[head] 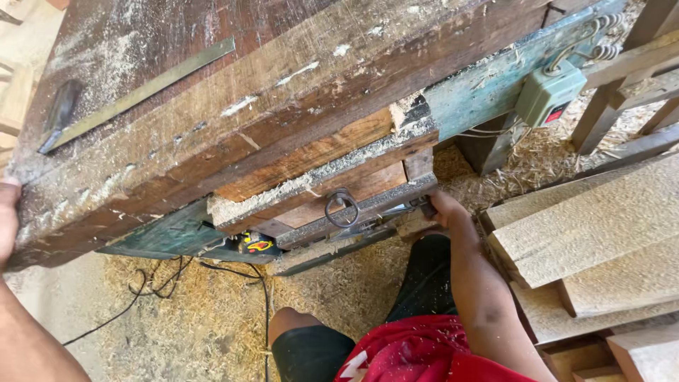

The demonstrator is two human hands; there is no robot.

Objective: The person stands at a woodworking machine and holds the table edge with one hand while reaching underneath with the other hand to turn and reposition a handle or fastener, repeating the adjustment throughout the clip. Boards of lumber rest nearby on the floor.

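My left hand [8, 219] lies flat against the end of the thick wooden workbench top [233, 92], fingers open. My right hand [444, 209] reaches under the bench to the wooden drawer [332, 185] with its iron ring pull [341, 206], fingers curled around a metal piece at the drawer's lower right corner. Sawdust [212, 318] covers the floor below.

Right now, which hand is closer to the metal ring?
Right. The right hand is just beside the metal ring, under the drawer; the left hand grips the plank's far end.
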